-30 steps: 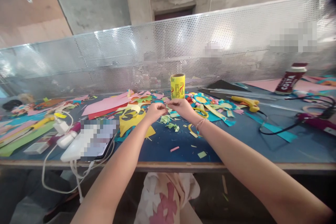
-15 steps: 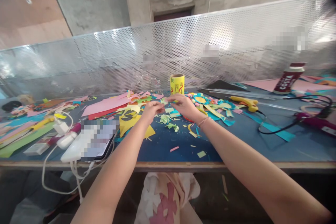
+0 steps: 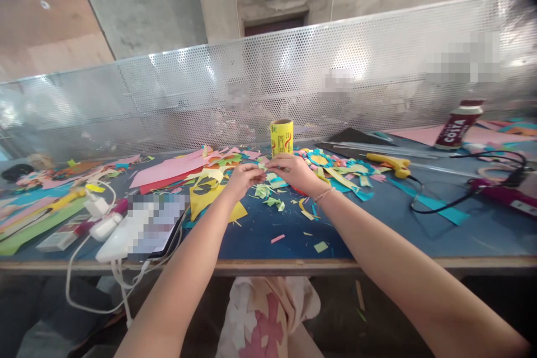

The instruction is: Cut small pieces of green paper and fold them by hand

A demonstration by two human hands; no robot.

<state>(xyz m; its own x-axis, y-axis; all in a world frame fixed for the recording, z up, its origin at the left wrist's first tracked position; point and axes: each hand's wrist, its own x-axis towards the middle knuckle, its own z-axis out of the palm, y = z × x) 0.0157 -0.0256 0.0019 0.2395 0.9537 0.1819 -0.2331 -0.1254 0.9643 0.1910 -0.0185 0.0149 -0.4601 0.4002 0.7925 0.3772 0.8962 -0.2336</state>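
My left hand and my right hand meet above the middle of the blue table. Both pinch a small light-green paper piece between their fingertips. A thin bracelet sits on my right wrist. Under the hands lie green paper scraps and a yellow paper cut-out. A yellow tape roll stands upright just behind my hands.
Coloured paper offcuts cover the table's middle and left. A phone with a white power bank and cables lies at the left front. A yellow glue gun, black cables and a drink bottle are to the right. A perforated metal screen runs behind.
My hands stay together on the paper piece, with fingers shifting slightly. The view has drifted a little.
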